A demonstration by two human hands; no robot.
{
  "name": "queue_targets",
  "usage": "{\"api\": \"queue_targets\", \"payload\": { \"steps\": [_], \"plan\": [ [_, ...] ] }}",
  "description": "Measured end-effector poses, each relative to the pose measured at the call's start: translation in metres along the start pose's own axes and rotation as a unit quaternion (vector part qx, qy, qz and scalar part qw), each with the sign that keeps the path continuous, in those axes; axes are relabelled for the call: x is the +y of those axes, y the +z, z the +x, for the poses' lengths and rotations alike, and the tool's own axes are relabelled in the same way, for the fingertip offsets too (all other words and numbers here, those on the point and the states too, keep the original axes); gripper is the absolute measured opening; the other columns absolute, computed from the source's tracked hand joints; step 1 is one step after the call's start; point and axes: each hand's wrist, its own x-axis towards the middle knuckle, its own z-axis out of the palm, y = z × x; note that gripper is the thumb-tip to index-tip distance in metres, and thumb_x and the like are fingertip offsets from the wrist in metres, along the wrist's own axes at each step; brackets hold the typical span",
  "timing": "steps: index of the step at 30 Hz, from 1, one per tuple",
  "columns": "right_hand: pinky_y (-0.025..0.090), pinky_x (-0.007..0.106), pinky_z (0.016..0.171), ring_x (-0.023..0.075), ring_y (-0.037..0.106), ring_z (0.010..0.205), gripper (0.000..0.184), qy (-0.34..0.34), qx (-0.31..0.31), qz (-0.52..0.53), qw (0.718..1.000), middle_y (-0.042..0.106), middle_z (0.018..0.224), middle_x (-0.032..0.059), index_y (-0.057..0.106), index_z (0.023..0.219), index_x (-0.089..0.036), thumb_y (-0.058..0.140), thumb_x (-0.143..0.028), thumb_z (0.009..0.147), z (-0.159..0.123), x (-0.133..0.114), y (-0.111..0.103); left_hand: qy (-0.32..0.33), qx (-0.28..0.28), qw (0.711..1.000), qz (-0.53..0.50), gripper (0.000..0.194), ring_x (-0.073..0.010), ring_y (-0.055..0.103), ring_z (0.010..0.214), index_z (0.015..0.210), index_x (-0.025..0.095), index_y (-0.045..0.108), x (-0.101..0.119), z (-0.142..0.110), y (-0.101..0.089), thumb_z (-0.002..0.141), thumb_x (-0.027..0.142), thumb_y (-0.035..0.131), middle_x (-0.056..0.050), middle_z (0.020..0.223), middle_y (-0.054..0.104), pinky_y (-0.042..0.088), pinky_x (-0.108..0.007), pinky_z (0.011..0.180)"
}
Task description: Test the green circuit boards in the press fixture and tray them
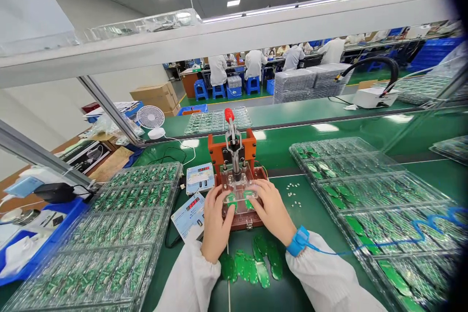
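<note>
I'm watching through the camera worn on the person's head, which looks forward and down from above the bench, so the left hand (216, 224) and right hand (272, 212) sit close in at the lower centre of my frame. The wide view runs on past the green workbench (303, 219) and under the overhead shelf beam (219, 39) to white-coated workers (254, 64) far across the room.

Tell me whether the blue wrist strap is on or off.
On: the blue wrist strap circles the wrist behind the right hand, at the white sleeve's cuff, its cord running off rightward.
</note>
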Motion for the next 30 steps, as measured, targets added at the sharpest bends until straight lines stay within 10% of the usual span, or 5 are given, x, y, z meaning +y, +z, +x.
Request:
{"api": "queue_targets", "payload": {
  "steps": [5, 15, 24, 30],
  "plan": [
    [0.059, 0.033, 0.074, 0.0194, 0.07, 0.078, 0.021, 0.064, -0.048, 0.099, 0.992, 0.074, 0.091, 0.0052, 0.067, 0.105, -0.021, 0.055, -0.036, 0.096, -0.014, -0.007, -0.007, -0.029, 0.051, 0.997, -0.049, 0.019, -0.0254, 0.063, 0.103, 0.107, 0.024, 0.066, 0.003, -0.013, -0.007, 0.104, 0.037, 0.051, -0.006, 0.099, 0.069, 0.05, -0.046, 0.094],
    [0.053, 0.022, 0.068, 0.0132, 0.069, 0.073, 0.01, 0.127, -0.083, 0.16, 0.975, 0.075, 0.08, -0.0017, 0.072, 0.093, -0.021, 0.063, -0.023, 0.088, -0.05, -0.033, -0.016, 0.05, 0.028, 0.994, -0.093, 0.014, -0.026, 0.065, 0.109, 0.108, 0.025, 0.062, -0.001, -0.039, -0.001, 0.097, 0.034, 0.062, -0.005, 0.099, 0.071, 0.048, -0.05, 0.107],
    [0.057, 0.039, 0.077, 0.0241, 0.071, 0.086, 0.036, 0.247, 0.161, -0.118, 0.948, 0.075, 0.1, 0.0095, 0.066, 0.11, -0.022, 0.05, -0.05, 0.095, -0.12, 0.057, -0.172, -0.061, 0.005, 0.989, -0.134, 0.041, -0.0291, 0.065, 0.114, 0.121, 0.021, 0.059, -0.009, -0.031, -0.006, 0.094, 0.052, 0.062, -0.009, 0.114, 0.072, 0.054, -0.042, 0.095],
    [0.06, 0.041, 0.069, 0.0303, 0.075, 0.089, 0.037, 0.325, 0.145, -0.181, 0.917, 0.077, 0.104, 0.0113, 0.071, 0.11, -0.026, 0.055, -0.049, 0.087, -0.145, 0.107, -0.222, -0.065, -0.021, 0.991, -0.112, 0.037, -0.0271, 0.064, 0.115, 0.121, 0.022, 0.061, 0.002, -0.035, -0.005, 0.097, 0.05, 0.057, -0.008, 0.121, 0.068, 0.051, -0.041, 0.101]
  ]
}}
